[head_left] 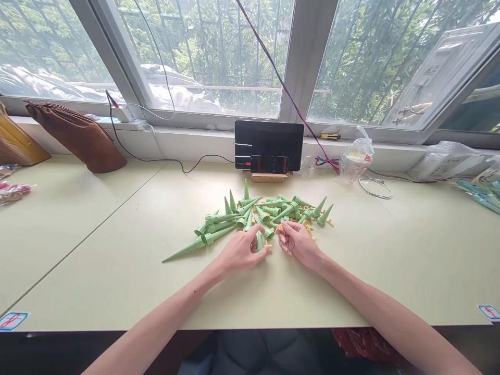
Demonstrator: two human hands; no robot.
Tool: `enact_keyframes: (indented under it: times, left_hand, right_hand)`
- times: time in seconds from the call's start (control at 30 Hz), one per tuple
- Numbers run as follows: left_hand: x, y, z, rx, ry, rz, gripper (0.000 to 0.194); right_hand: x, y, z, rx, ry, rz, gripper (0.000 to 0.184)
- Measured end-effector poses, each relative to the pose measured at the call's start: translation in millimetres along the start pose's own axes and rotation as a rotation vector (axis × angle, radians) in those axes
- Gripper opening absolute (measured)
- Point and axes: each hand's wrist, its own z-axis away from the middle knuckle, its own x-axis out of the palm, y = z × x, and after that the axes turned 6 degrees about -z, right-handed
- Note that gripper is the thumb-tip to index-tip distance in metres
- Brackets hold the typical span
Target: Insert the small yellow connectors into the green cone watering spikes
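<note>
My left hand curls its thumb and fingers around a green plastic spike, partly hidden by the hand. A small yellow plastic piece shows at the spike's end, near my thumb. To the right, my right hand pinches a small yellow plastic valve between thumb and forefinger, its other fingers bent. Just beyond both hands lies a loose pile of green spikes with ribbed collars; a few stand upright on their collars. More small yellow pieces are scattered among them on the right.
Behind the pile, a black tablet and a phone lean upright on a cardboard stand. A cable crosses the table's back. A bagged cup stands at right, a brown bag at left. Windows rise behind the table.
</note>
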Motion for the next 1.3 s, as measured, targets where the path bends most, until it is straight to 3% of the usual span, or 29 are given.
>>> enact_keyframes:
  times: [0.2,0.43,0.63,1.3]
  left_hand:
    - [-0.5,0.6,0.9,-0.012,0.036,0.14,0.022]
    - [-5.8,-0.9,-2.9,-0.127,0.052,0.605,0.029]
    - [-6.6,-1.9,-4.0,-0.108,0.043,0.784,0.037]
    - [-5.2,-1.3,-4.9,-0.068,0.067,0.816,0.046]
  right_hand:
    - [2.8,-1.8,0.8,0.001,0.026,0.013,0.038]
    - [2.5,-2.2,0.5,-0.018,0.026,-0.001,0.038]
    - [2.4,-1.7,1.0,-0.025,0.025,0.002,0.037]
    - [4.6,-2.2,0.9,-0.027,0.032,0.028,0.039]
